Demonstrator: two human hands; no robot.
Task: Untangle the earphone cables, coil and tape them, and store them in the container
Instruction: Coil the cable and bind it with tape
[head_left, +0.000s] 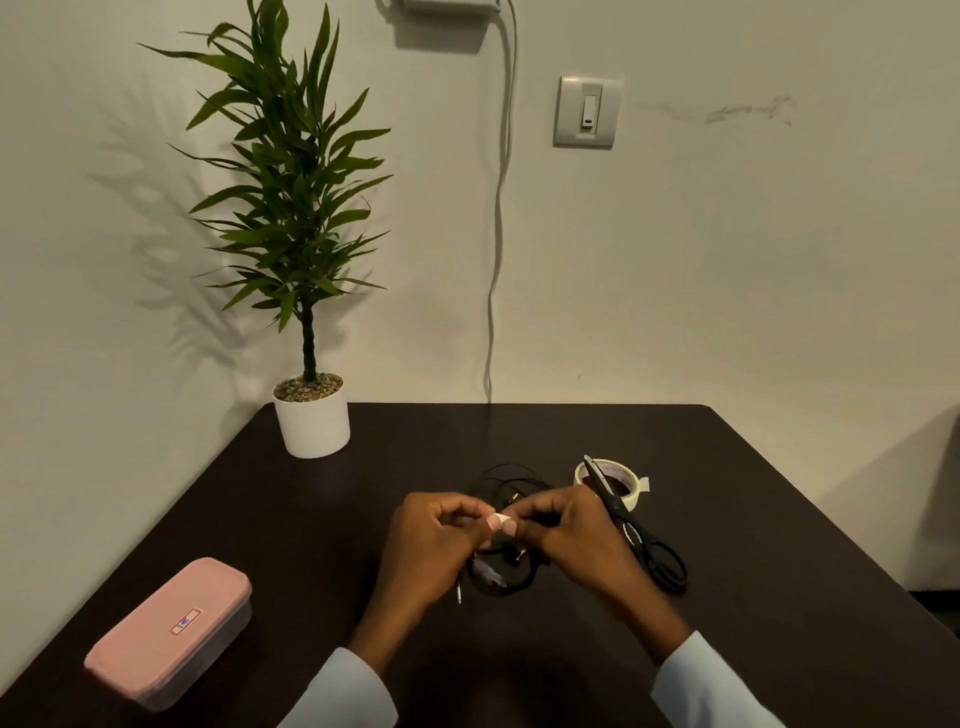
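Both hands meet mid-table, left hand (434, 525) and right hand (563, 525) pinching 1 small tape piece (501, 519) over the coiled black earphone cable (498, 574) (pink container (171, 631) sits closed, near-left).

Table (779, 545) across lower frame: dark brown, matt, faint wood-like grain. Container (169, 631) lower left: pink plastic lid, smooth satin finish, small label; base looks translucent plastic. Scissors (631, 530) right of centre: black plastic handles, dark blades with a slight sheen. Tape roll (631, 480) just behind them: off-white papery tape, matt. Tape piece (503, 519) at centre: same pale matt look. Earphone cables (501, 579): thin black, rubbery, slight gloss; metal plug tip. Plant pot (311, 421) upper left of table: white, smooth, matt. Sleeves (717, 686) at bottom: pale cloth. Wall (727, 260): painted, matt, scuffed upper right.
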